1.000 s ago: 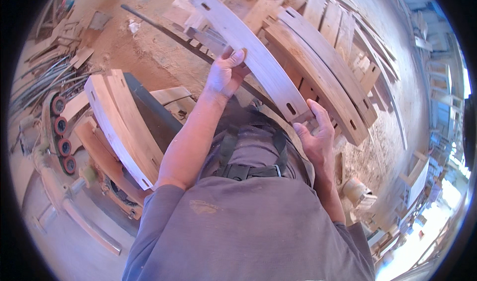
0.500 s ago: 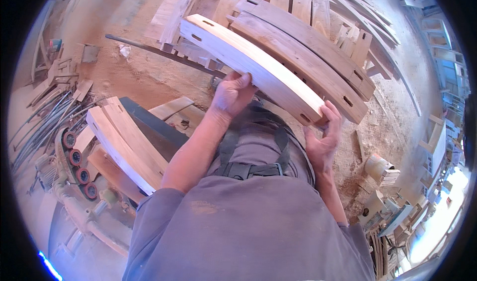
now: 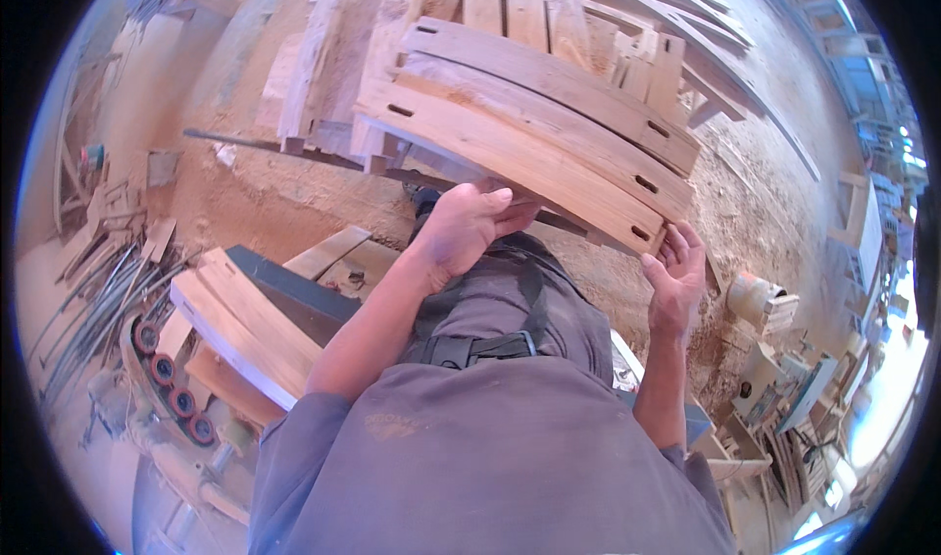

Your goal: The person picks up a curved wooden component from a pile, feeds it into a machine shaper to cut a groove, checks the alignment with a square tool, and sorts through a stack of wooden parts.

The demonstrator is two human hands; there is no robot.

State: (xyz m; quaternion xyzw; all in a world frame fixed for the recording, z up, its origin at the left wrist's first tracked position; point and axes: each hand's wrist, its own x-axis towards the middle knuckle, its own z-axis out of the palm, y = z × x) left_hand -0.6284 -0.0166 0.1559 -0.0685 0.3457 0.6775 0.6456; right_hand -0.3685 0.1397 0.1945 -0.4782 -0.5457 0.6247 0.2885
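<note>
A curved wooden board (image 3: 510, 158) with an oval slot near each end lies flat on a stack, beside a second slotted board (image 3: 549, 124) and a third, greyer one (image 3: 559, 79). At its near edge is my left hand (image 3: 466, 227), thumb and fingers stretched to the right and partly hidden behind each other; it is not wrapped round the wood. My right hand (image 3: 678, 280) holds the board's right end corner, fingertips on the end and thumb by the near edge.
More curved slotted pieces (image 3: 250, 310) sit at left beside a machine with red-rimmed rollers (image 3: 181, 400). Planks (image 3: 524, 6) lie behind the stack. A long thin bar (image 3: 284, 157) sticks out left. A bucket (image 3: 753, 295) stands at right on the dusty floor.
The curved board, tilted up in both hands before, has come down flat beside the other boards. My left hand has loosened from its near edge; the right stays at its end.
</note>
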